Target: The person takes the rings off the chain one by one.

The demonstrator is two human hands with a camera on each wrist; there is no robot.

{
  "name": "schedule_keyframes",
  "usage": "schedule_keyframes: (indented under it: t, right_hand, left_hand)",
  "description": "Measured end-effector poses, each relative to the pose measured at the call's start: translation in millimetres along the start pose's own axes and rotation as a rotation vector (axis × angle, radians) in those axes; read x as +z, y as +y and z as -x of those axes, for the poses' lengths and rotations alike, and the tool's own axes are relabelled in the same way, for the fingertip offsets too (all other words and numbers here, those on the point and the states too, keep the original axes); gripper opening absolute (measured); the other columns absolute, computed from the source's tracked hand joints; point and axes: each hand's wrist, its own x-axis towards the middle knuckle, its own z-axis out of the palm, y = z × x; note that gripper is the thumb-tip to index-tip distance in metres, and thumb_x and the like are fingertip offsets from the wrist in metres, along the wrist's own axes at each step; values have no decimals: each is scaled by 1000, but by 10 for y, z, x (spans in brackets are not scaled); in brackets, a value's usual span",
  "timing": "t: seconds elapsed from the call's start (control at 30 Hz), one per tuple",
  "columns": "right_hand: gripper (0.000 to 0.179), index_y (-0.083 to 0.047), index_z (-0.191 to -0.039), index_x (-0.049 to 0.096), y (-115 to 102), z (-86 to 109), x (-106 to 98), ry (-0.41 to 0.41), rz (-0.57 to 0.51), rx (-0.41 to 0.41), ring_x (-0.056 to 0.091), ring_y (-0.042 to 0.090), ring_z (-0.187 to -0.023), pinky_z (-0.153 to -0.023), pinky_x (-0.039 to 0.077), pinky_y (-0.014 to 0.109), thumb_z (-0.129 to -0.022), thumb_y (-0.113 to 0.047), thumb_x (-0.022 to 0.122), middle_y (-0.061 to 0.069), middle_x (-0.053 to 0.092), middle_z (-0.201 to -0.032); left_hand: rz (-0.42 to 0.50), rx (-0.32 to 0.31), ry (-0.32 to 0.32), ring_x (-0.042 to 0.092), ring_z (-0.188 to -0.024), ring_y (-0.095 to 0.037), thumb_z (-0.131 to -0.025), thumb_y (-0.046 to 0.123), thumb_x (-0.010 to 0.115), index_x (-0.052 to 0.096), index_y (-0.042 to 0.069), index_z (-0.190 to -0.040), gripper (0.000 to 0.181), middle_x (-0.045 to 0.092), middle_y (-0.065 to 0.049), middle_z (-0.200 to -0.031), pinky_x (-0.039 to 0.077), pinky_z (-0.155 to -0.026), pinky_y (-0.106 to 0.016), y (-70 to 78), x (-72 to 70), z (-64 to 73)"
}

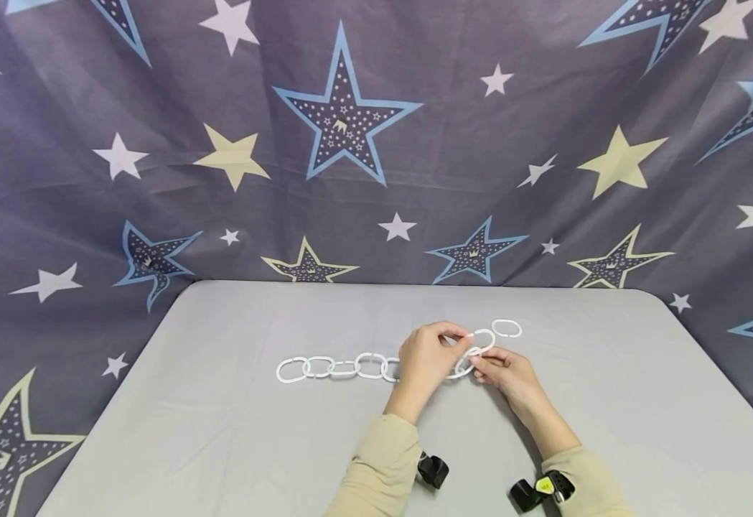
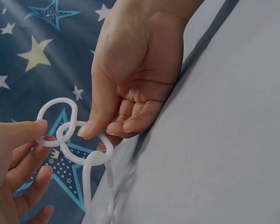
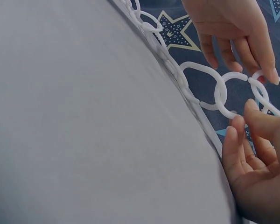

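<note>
A chain of white plastic links lies across the table, its right end raised between both hands. My left hand pinches the end link between thumb and fingers. With thumb and fingertips, my right hand holds the neighbouring link, which is looped through the end one. In the right wrist view, my right hand grips that link from below, and my left hand comes from above. The left hand hides part of the chain's middle in the head view.
A separate white link lies just beyond the hands. The grey table has a rounded far edge against a star-patterned cloth. Black straps sit on both wrists near the beige sleeves.
</note>
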Motion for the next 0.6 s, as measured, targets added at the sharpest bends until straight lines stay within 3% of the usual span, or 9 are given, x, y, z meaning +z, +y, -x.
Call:
schedule_keyframes:
  t: [0.6]
  right_hand:
    - [15,-5,-92,66,43,1,-31,-60,-57,-37,64,7,-69,-69,54,21,-94,8,58,-2,69,-79]
  left_hand:
    - [-18,104,-98,62,-80,-3,-89,40,74,77,30,-96,13,70,19,-85,45,-70,-23,-61,-133,-52]
